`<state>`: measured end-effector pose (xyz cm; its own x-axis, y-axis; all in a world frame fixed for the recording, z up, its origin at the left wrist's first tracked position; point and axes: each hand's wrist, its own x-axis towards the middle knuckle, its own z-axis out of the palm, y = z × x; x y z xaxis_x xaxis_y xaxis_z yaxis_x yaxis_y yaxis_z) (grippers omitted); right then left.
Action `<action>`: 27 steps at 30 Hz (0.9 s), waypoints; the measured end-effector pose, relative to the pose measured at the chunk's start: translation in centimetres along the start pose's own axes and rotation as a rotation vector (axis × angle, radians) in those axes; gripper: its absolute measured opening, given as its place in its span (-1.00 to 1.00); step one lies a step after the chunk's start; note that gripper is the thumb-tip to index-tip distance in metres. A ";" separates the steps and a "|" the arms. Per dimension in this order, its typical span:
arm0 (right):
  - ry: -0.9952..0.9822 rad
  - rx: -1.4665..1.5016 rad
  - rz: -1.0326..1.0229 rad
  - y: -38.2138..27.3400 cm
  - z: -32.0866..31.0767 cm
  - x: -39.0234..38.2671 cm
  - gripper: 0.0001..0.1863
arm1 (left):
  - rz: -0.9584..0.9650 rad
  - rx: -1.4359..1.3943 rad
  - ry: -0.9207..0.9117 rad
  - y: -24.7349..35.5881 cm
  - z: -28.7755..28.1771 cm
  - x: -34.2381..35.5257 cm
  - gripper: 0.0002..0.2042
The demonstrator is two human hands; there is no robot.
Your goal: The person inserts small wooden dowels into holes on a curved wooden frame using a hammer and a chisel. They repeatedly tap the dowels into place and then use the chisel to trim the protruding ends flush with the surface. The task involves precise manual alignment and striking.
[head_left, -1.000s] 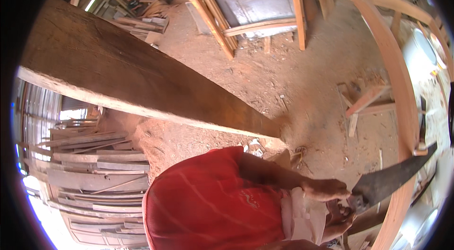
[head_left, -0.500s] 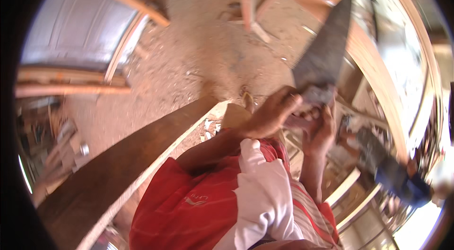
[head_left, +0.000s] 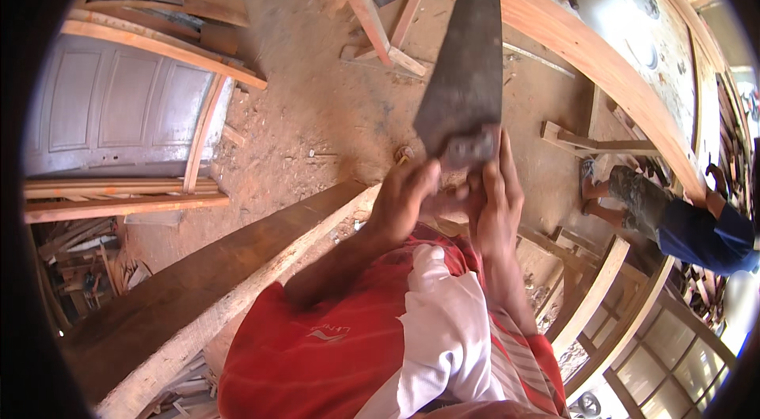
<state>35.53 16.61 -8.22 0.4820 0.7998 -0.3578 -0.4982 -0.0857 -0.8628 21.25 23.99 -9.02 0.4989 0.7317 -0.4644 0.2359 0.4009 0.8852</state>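
A hand saw (head_left: 465, 62) points up and away from me, its dark wide blade tapering toward the far end. Its worn handle, with bolts showing near the blade, sits between my two hands. My left hand (head_left: 402, 199) grips the handle from the left side, thumb up along it. On the right, my right hand (head_left: 497, 201) is closed round the same handle, fingers pointing up beside the blade's heel. The lower part of the handle is partly hidden by my fingers. Just left of my body slants a thick brown plank (head_left: 237, 260) with a rough pale edge.
Ahead, a long planed board (head_left: 570, 19) spans a bench with a white bucket (head_left: 621, 11). A panelled door (head_left: 119, 102) lies left among timbers. At right, another person (head_left: 673, 217) stands near the bench. Wooden frames (head_left: 602, 300) stand at lower right; a trestle (head_left: 376, 23) stands ahead.
The saw and both hands have shifted left in the picture, and the blade has turned more upright. Both hands keep hold of the handle. The view has also turned.
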 end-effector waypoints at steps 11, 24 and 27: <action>0.055 0.071 0.033 0.0 0.9 -1.1 -0.34 | 0.015 0.060 -0.083 0.0 -1.5 -0.8 -0.60; 0.027 0.073 -0.004 0.9 2.0 0.8 -0.36 | 0.032 -0.199 -0.039 0.2 -1.9 0.6 -0.65; 0.016 -0.058 -0.062 0.3 2.1 3.8 -0.36 | 0.207 -0.270 -0.081 1.1 -2.3 4.5 -0.64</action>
<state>35.68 20.90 -9.10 0.5222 0.7950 -0.3088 -0.4253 -0.0711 -0.9023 21.85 28.92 -10.22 0.5799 0.7713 -0.2624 -0.1012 0.3878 0.9161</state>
